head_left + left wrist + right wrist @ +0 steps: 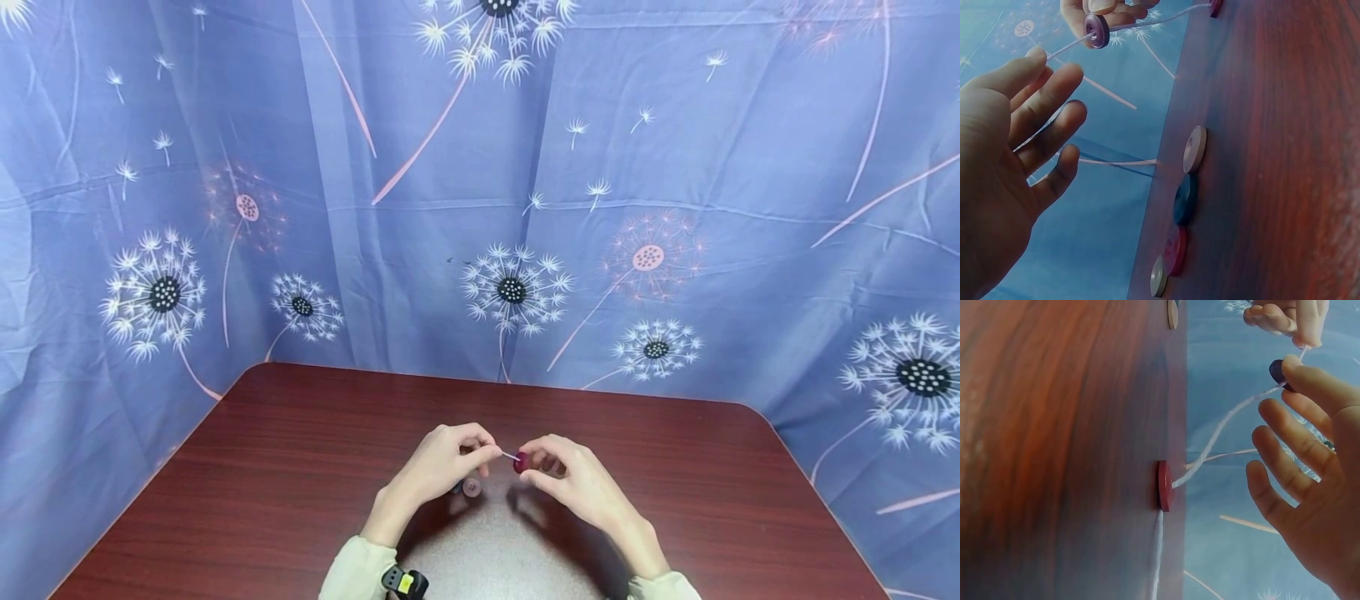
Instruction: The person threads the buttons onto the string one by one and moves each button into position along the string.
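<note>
A dark purple-red button (pixel 521 462) (pixel 1097 31) (pixel 1278 372) is pinched between thumb and finger of my right hand (pixel 581 483) (pixel 1319 450). A white cord (pixel 1179 14) (pixel 1219 428) passes through it. On the other side my left hand (pixel 435 462) (pixel 1013 144) pinches the cord between thumb and forefinger, a short taut length away from the button. Further along the cord, a red button (pixel 1165 485) is threaded and stands on edge at the table in the right wrist view.
Loose buttons lie on the brown table (pixel 315 467) below my left hand: beige (pixel 1195 149), dark teal (pixel 1185 199), red (pixel 1175 250) and pale (pixel 1159 275). Behind the table hangs a blue curtain (pixel 420 275) with dandelion prints.
</note>
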### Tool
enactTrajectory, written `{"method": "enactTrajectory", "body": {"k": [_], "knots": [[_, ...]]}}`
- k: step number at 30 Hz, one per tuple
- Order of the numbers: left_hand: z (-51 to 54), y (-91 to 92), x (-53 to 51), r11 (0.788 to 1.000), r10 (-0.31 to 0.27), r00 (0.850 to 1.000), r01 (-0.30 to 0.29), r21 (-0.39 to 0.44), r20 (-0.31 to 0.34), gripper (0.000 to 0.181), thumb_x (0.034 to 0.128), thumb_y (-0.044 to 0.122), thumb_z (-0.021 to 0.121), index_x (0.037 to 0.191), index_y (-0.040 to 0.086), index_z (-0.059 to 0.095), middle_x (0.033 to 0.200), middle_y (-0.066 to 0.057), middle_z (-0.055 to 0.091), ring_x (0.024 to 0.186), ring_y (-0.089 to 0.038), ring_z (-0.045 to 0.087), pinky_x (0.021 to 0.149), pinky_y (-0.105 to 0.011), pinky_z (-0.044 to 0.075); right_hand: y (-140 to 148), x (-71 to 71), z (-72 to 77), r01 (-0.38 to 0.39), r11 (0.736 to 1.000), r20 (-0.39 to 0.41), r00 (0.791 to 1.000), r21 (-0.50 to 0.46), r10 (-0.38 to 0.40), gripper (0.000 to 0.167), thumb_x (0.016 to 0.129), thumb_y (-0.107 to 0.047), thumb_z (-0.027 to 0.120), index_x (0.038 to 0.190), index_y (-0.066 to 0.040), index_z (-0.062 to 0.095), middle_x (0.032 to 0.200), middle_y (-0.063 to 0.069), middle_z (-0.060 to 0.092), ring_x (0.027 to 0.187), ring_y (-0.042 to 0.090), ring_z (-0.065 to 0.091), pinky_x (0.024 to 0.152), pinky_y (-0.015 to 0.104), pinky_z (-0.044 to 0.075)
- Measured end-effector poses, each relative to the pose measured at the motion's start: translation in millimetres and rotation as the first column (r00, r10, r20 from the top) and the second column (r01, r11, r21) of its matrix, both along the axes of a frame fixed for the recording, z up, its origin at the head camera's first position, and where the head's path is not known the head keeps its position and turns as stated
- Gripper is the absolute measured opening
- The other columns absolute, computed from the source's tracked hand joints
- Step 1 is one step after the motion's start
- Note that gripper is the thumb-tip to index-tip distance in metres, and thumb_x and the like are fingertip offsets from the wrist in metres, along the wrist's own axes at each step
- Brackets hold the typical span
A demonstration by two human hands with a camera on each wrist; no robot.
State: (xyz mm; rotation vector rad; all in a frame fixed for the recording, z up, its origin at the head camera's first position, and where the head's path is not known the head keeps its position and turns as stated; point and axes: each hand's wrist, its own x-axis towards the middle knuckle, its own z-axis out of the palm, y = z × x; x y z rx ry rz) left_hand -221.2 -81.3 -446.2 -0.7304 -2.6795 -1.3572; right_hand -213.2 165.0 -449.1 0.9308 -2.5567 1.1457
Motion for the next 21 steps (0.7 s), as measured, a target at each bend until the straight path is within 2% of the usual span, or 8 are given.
{"method": "enactTrajectory", "body": {"k": [3, 9, 21], "knots": [[0.3, -0.3, -0.1, 1.0, 0.006, 1.0, -0.006, -0.005, -0.013, 0.012, 0.0947, 0.048, 0.062, 0.093, 0.037, 0.066, 0.065, 0.02, 0.066, 0.059, -0.007, 0.061, 0.066, -0.021, 0.046, 0.7, -0.4, -0.7, 0.0, 1.0, 0.007, 1.0, 0.008, 0.0, 0.026, 0.085, -0.022, 0.079, 0.109, -0.02, 0.07, 0.085, -0.013, 0.067, 0.073, 0.002, 0.06, 0.066, 0.026, 0.054], [1.4, -1.0, 0.8, 1.0, 0.015, 0.999, -0.015, 0.001, -0.05, 0.012, 0.0934, 0.048, 0.064, 0.091, 0.037, 0.067, 0.064, 0.021, 0.065, 0.057, -0.001, 0.056, 0.063, -0.021, 0.045, 1.7, -0.7, -1.6, -0.006, 1.0, 0.017, 1.0, 0.028, 0.006, 0.026, 0.085, -0.021, 0.078, 0.11, -0.017, 0.071, 0.087, -0.012, 0.068, 0.077, 0.0, 0.061, 0.068, 0.025, 0.054], [3.5, -0.9, 1.6, 0.999, 0.026, 0.998, -0.024, 0.024, -0.059, 0.007, 0.0929, 0.044, 0.066, 0.09, 0.038, 0.068, 0.062, 0.021, 0.063, 0.058, -0.009, 0.06, 0.063, -0.021, 0.046, 6.0, -2.7, -4.3, -0.029, 0.996, 0.037, 0.999, 0.085, 0.026, 0.026, 0.086, -0.021, 0.077, 0.111, -0.019, 0.071, 0.09, -0.007, 0.069, 0.081, 0.003, 0.063, 0.073, 0.028, 0.056]]}}
